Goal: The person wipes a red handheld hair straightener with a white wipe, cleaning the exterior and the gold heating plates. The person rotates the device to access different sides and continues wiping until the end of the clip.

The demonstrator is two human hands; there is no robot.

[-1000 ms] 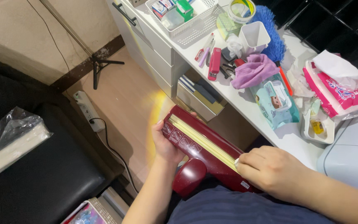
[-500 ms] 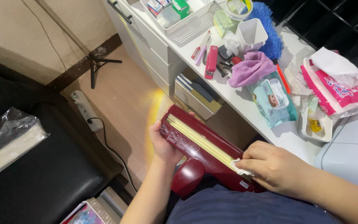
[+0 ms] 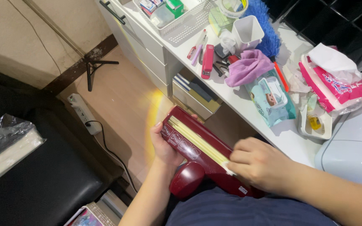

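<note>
A teal wet-wipe pack [image 3: 271, 102] lies on the white surface [image 3: 235, 98]; a pink tissue pack [image 3: 336, 88] lies near it.

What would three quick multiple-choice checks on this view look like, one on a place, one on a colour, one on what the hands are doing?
1. Where does the red stapler lie?
A. On the white desk beside the purple cloth
B. On the wooden floor
C. On the black seat

2. What colour is the device held over the lap?
A. Blue
B. Dark red
C. Green

3. What is the right hand doing?
A. Resting flat on the desk
B. Holding the wipes pack
C. Pinching the end of the pale strip on the device

Answers:
1. A: the red stapler sits on the white desk, just left of the purple cloth.
2. B: the device has a dark red body.
3. C: the right hand has its fingertips at the end of the pale strip, while the left hand grips the device's far end.
</note>
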